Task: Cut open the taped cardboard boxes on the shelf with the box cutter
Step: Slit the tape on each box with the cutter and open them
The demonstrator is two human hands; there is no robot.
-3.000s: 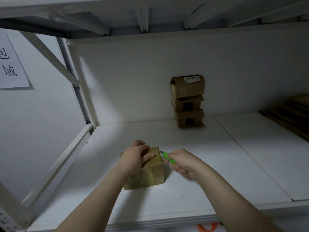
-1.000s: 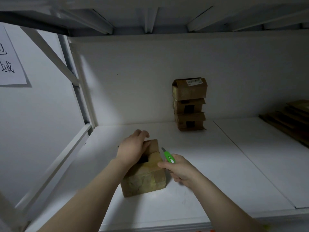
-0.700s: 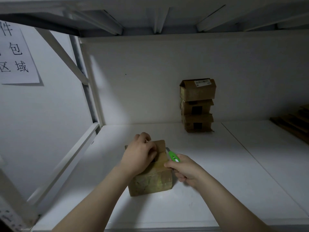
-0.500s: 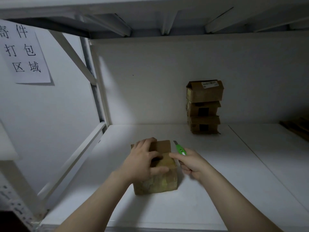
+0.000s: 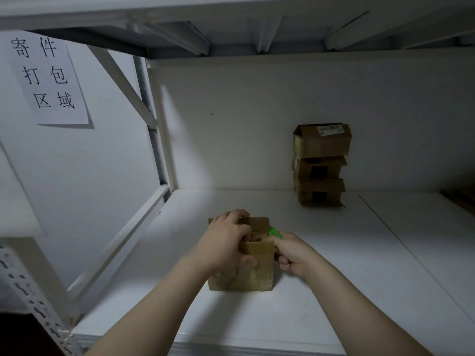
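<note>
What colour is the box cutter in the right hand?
Bright green; the box cutter shows only in the head view, poking from the right hand.

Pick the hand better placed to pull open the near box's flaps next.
Probably left. The left hand grips the top flaps of the small brown cardboard box, while the right hand is occupied, gripping the green box cutter at the box's right side.

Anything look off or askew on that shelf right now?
Only the back stack: its top box sits slightly crooked, overhanging the two below, one end flap lifted. The near box sits flat under the left hand.
</note>
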